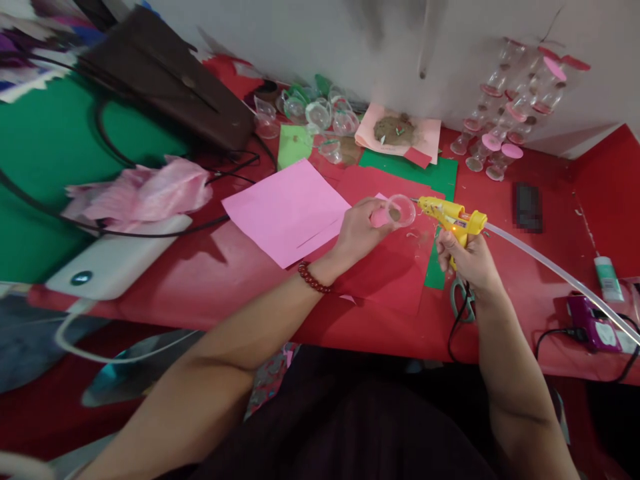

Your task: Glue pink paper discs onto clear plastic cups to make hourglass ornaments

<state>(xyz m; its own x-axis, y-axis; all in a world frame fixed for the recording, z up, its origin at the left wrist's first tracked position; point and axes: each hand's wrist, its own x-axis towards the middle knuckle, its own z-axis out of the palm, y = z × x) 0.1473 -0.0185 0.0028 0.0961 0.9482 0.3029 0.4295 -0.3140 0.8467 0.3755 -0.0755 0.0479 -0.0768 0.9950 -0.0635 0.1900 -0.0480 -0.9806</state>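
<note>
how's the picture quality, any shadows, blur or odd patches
In the head view, soft shadows fall on the wall and left of the pink sheet; in the head view, the dark slab looks pixelated; in the head view, an orange light glows on the glue gun.

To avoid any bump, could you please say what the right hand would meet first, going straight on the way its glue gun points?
Probably the clear plastic cup in the left hand, ahead of the glue gun; the depth gap is unclear.
</note>
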